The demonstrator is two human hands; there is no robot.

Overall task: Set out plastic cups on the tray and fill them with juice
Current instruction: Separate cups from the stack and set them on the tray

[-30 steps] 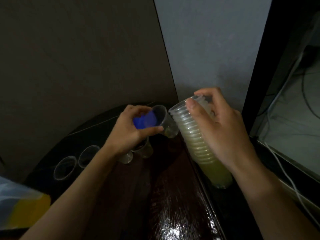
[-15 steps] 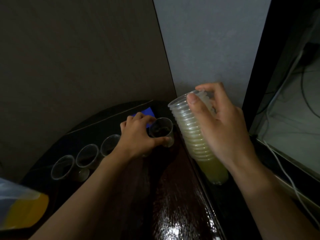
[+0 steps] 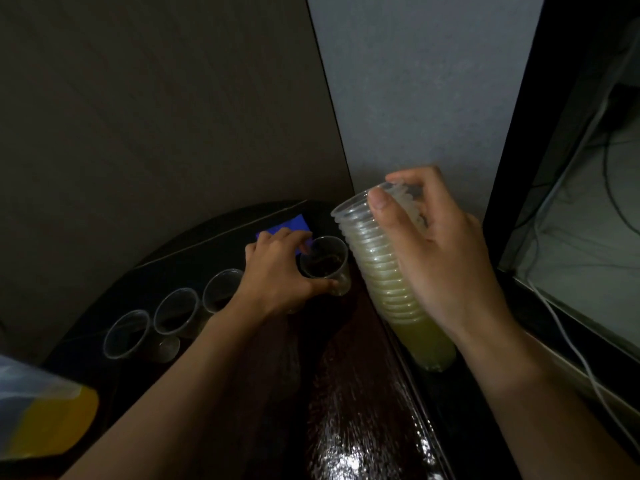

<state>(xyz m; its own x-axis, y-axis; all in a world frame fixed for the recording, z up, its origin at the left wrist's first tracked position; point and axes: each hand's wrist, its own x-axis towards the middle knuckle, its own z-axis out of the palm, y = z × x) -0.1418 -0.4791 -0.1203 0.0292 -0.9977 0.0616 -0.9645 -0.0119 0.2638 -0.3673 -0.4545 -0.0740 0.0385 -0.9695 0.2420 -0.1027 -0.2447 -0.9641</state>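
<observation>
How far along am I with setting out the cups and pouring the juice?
Three empty cups already stand in a row on the dark tray. Your left hand is setting down a fourth cup, while your right hand holds the remaining stack. No cup looks filled; the juice container sits at the lower left.

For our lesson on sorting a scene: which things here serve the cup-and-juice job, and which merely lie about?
Job:
- single cup, in the left hand
- cup stack, in the right hand
- three set-out cups
- dark tray
- juice container

Lying about:
- blue item
- white cable
</observation>
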